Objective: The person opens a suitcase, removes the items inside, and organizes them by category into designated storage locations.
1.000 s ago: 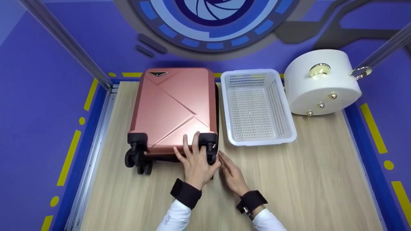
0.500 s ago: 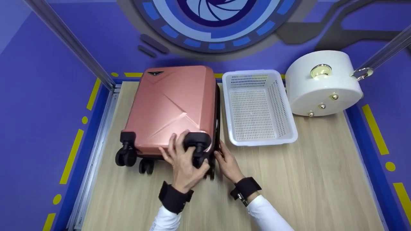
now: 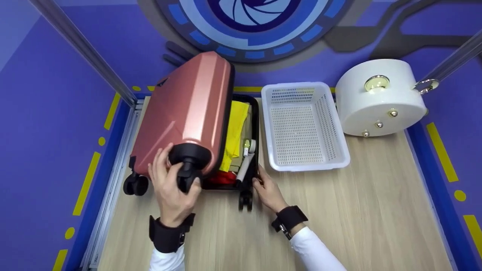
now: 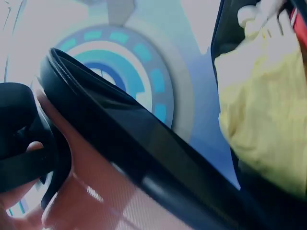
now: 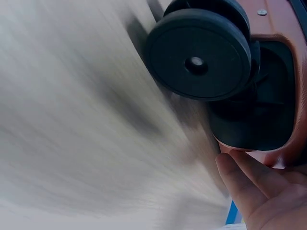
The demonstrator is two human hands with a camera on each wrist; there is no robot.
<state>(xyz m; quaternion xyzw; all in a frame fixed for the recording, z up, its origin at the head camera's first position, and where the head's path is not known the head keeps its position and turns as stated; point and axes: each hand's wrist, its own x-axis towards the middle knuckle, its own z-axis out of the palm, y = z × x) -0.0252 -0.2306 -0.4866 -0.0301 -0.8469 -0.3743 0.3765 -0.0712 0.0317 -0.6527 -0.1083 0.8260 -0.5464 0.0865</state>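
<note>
A pink hard-shell suitcase (image 3: 180, 109) lies on the table with its lid tilted up toward the left. My left hand (image 3: 171, 195) holds the lid's front right corner, thumb and fingers around its black caster wheel (image 3: 188, 178). Inside the lower half show a yellow cloth (image 3: 236, 130), something red (image 3: 224, 178), a small white bottle-like item (image 3: 246, 147) and a pale stick-like item (image 3: 244, 167). Against the lower half's right side, my right hand (image 3: 270, 192) rests with extended fingers; the right wrist view shows its fingertips (image 5: 228, 167) beside a wheel housing (image 5: 273, 115).
A white perforated plastic basket (image 3: 305, 165) stands just right of the suitcase. Farther right is a white rounded case (image 3: 376, 90) with gold knobs. Blue printed walls (image 3: 56, 124) enclose the wooden tabletop (image 3: 357, 210) at the back and sides.
My left hand has swung the suitcase lid up and to the left, uncovering the contents. My right hand has come against the lower half's side and stayed there.
</note>
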